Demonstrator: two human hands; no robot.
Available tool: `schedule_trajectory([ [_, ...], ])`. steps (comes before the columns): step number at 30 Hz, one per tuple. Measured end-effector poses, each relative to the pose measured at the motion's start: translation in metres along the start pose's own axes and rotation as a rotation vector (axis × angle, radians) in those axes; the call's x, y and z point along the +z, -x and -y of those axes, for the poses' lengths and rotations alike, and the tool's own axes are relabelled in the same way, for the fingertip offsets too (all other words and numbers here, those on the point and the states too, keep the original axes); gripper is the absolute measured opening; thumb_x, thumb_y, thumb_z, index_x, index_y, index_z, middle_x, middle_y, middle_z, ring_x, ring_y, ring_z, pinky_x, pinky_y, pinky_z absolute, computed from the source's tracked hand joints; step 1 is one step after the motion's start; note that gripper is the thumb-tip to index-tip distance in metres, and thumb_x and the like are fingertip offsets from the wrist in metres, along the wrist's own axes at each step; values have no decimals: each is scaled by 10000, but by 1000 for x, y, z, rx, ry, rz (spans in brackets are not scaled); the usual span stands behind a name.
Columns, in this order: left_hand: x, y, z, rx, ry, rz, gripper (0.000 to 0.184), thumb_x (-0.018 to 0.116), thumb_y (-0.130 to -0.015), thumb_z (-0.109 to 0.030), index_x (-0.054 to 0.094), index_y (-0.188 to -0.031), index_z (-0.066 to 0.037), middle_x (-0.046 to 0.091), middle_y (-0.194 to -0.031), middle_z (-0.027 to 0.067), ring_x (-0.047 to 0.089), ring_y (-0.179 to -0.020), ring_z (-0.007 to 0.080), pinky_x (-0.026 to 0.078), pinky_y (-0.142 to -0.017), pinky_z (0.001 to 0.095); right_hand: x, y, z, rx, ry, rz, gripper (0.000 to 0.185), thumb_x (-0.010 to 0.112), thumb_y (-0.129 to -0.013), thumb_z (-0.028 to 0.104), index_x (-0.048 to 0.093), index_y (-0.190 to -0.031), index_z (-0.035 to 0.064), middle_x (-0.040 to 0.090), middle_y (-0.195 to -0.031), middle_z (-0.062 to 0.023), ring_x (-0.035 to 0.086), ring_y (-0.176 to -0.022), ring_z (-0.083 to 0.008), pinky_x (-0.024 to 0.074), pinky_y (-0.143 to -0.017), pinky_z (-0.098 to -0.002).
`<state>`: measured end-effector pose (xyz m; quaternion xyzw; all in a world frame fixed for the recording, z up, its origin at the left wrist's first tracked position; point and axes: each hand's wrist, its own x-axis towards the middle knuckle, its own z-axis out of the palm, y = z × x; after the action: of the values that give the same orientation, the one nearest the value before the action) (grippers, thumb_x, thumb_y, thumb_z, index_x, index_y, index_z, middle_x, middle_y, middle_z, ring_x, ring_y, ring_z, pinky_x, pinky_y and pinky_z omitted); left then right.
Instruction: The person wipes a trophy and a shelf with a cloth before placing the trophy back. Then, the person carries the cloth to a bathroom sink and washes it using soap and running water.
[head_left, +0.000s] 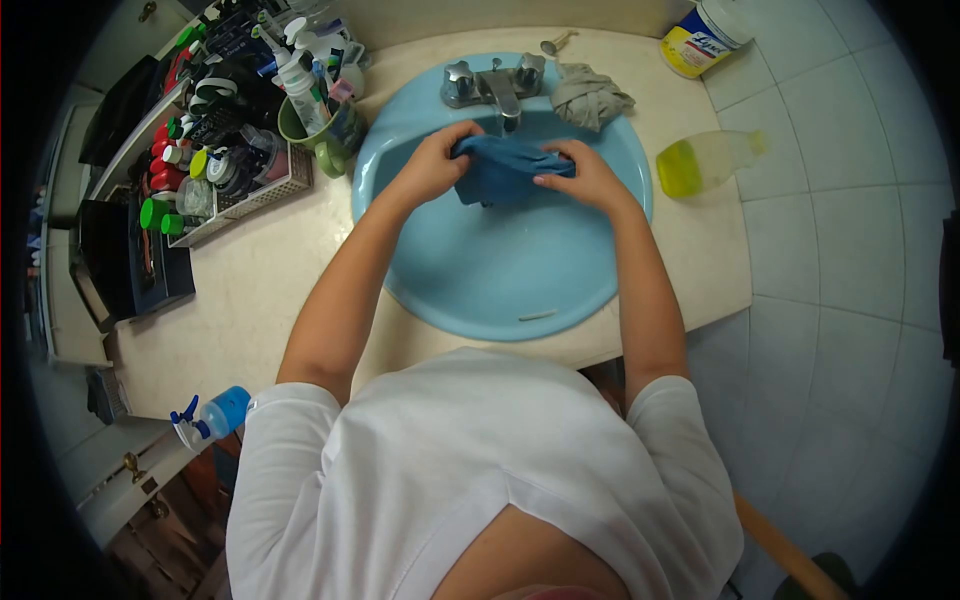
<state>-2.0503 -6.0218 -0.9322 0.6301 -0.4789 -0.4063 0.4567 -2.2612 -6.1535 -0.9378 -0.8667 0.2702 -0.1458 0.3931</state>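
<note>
A blue cloth (505, 172) is stretched between my two hands over the back of the light blue sink (500, 270). My left hand (440, 165) is closed on its left end, and my right hand (585, 177) pinches the right end. The cloth hangs in folds just in front of the faucet (495, 88), its lower edge over the basin. A crumpled grey cloth (590, 97) lies on the sink's back right rim, behind my right hand.
Right of the sink lies a bottle with yellow-green liquid (700, 163); a Lysol tub (703, 40) stands behind it. At left are a green mug (325, 135) holding bottles and a crowded basket (245, 200). A blue spray bottle (222, 412) is near the front left edge.
</note>
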Motion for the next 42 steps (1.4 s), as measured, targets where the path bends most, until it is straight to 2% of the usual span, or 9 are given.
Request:
schedule_trajectory([
  [6, 32, 18, 12, -145, -183, -615, 252, 565, -665, -73, 493, -904, -41, 543, -729, 156, 550, -662, 253, 416, -588, 297, 46, 44, 52, -238, 96, -79, 254, 669, -612, 95, 460, -739, 24, 445, -740, -99, 485, -684, -277, 416, -624, -361],
  [9, 61, 11, 81, 120, -334, -880, 228, 583, -703, -102, 492, -903, -42, 560, -806, 122, 546, -709, 237, 423, -613, 304, 75, 69, 75, -228, 35, 86, 252, 691, -659, 126, 474, -750, 34, 453, -726, -91, 498, -640, -245, 423, -583, -337],
  [10, 68, 10, 81, -68, -13, -802, 210, 571, -738, -115, 499, -918, -35, 567, -830, 121, 556, -728, 232, 440, -636, 314, 76, 72, 78, -175, -13, 168, 253, 699, -672, 135, 481, -757, 38, 458, -723, -89, 503, -631, -229, 426, -570, -326],
  [12, 84, 17, 81, -446, 613, -583, 189, 547, -807, -141, 514, -949, -20, 583, -878, 120, 577, -767, 222, 472, -681, 332, 71, 71, 60, -68, -102, -123, 271, 714, -683, 182, 507, -808, 59, 483, -769, -82, 523, -620, -212, 434, -548, -323],
  [15, 80, 27, 59, -560, 1161, -93, 282, 516, -860, -241, 511, -1049, -31, 576, -959, 100, 575, -822, 236, 472, -735, 353, 45, 65, 16, 37, -84, -704, 303, 715, -691, 116, 502, -891, 37, 494, -805, -67, 498, -618, -155, 429, -549, -292],
  [21, 78, 22, 8, -380, 1433, 103, 471, 372, -893, -403, 464, -1182, -42, 509, -1172, 117, 501, -1060, 264, 384, -944, 397, -42, 52, -56, 293, 492, -1644, 782, 791, -625, 269, 317, -1186, 1, 452, -1068, -170, 471, -874, -302, 381, -835, -403],
  [27, 76, 23, 2, -275, 1539, 358, 595, 435, -833, -509, 433, -1235, -70, 478, -1229, 106, 472, -1114, 275, 359, -970, 425, -77, 55, -66, 257, 77, -1131, 589, 709, -676, 127, 444, -1202, 105, 517, -1115, -133, 499, -1037, -313, 400, -870, -388],
  [33, 75, 25, 15, -176, 1543, 481, 738, 563, -722, -585, 412, -1267, -111, 436, -1279, 105, 426, -1168, 284, 315, -1002, 452, -87, 71, -26, -280, 953, -716, 527, 598, -617, -8, 577, -1102, 199, 553, -1073, -38, 503, -1047, -245, 389, -877, -384],
  [42, 89, 31, 10, -180, 1565, 422, 774, 562, -712, -602, 381, -1289, -118, 397, -1315, 112, 394, -1197, 299, 282, -1018, 472, -120, 64, 34, -555, 1200, -490, 411, 530, -708, 65, 594, -1078, 232, 562, -1077, -18, 504, -1051, -214, 380, -878, -393],
])
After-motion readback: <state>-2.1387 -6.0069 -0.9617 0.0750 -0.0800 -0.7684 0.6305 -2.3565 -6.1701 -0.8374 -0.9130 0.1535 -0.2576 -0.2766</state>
